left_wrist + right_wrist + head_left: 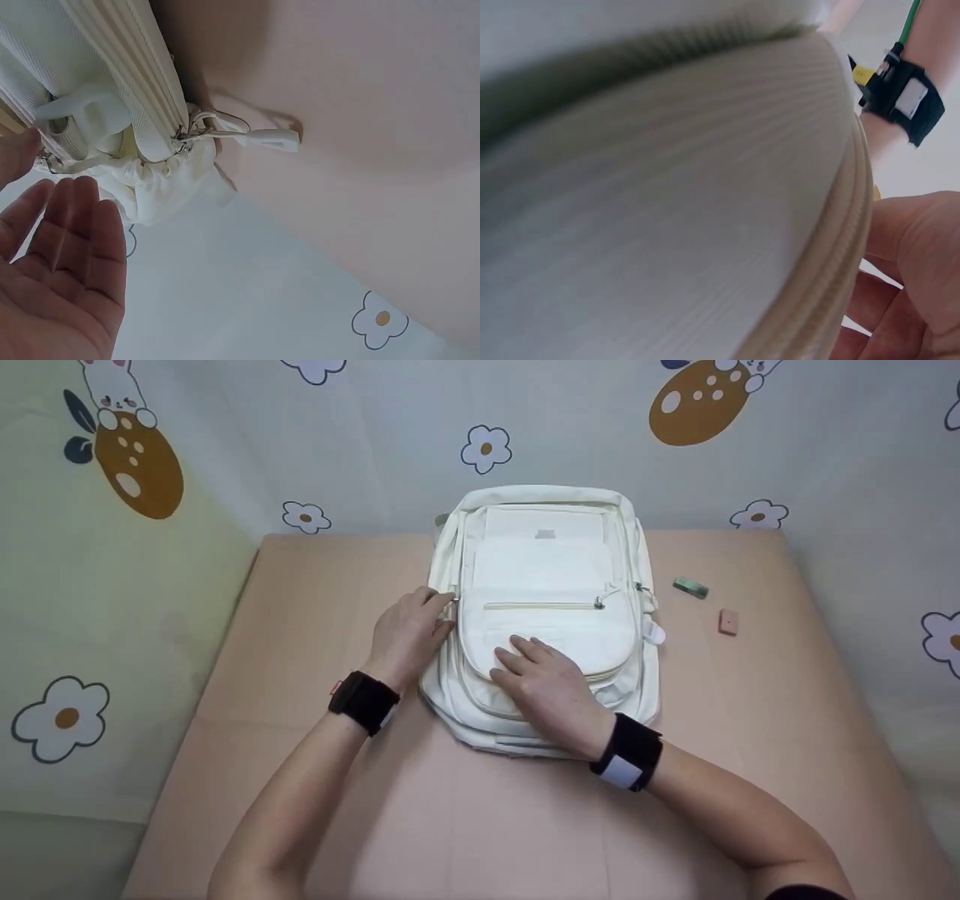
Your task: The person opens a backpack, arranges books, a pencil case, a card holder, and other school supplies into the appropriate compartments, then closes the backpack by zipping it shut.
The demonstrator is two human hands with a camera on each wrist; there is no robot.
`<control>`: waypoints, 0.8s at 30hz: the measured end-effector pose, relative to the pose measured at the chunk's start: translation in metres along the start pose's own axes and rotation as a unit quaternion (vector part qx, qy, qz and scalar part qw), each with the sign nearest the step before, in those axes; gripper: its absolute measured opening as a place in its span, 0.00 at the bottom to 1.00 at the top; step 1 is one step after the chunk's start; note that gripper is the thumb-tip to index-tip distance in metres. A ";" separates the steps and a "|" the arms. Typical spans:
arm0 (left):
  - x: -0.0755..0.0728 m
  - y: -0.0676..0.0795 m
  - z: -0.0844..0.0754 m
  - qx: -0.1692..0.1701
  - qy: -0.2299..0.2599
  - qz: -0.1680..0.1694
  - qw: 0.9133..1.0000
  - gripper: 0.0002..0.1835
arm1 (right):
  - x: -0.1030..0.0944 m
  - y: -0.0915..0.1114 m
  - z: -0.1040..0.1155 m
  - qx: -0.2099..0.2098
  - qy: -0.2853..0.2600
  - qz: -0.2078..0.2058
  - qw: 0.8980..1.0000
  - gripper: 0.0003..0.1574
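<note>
A cream-white backpack (540, 562) lies front side up on the table, its front pocket zipper running across the middle. My left hand (409, 630) is at the backpack's left edge, fingertips right beside a small metal zipper slider. In the left wrist view that hand (67, 277) has its fingers extended near a slider (49, 161), with a gap between the upper digit and the others. My right hand (551, 690) rests on the lower front pocket with fingers spread. The right wrist view shows the pocket's curved zipper edge (832, 247) close up, beside the thumb and fingers.
Right of the backpack lie a small green block (691, 587) and a small pink block (728, 622). A zipper pull with a white tab (270, 139) dangles from the backpack's side. Flower-printed cloth (390, 450) hangs behind the pinkish table (322, 577).
</note>
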State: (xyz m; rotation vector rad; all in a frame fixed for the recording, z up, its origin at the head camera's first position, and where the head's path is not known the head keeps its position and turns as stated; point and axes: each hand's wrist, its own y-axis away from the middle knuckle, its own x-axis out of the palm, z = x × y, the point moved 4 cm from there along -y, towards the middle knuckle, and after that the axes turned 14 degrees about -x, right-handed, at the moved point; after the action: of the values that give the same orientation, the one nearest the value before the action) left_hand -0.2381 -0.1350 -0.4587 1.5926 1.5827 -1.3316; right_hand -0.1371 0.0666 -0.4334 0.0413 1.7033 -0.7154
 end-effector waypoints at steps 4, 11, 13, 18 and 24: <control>-0.002 0.015 -0.008 0.087 -0.018 -0.022 0.996 0.23 | -0.001 0.001 0.000 0.001 -0.003 0.001 1.000 0.14; -0.002 0.035 -0.017 0.210 -0.054 -0.011 0.976 0.21 | -0.001 0.002 -0.001 0.002 -0.010 0.013 1.000 0.17; -0.002 0.035 -0.016 0.222 -0.056 -0.005 0.973 0.21 | -0.001 0.003 -0.003 0.003 -0.012 0.014 1.000 0.17; -0.006 0.030 -0.014 0.252 -0.049 0.015 0.966 0.22 | -0.005 0.010 -0.005 0.007 -0.019 0.004 1.000 0.17; -0.014 0.027 -0.009 0.248 -0.021 0.022 0.968 0.20 | -0.016 0.029 -0.009 0.017 -0.019 -0.038 0.999 0.17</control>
State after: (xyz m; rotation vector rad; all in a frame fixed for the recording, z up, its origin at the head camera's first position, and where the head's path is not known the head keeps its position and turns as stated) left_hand -0.2075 -0.1380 -0.4497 1.8508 1.2370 -1.8235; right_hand -0.1287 0.0998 -0.4308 -0.0144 1.6642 -0.7972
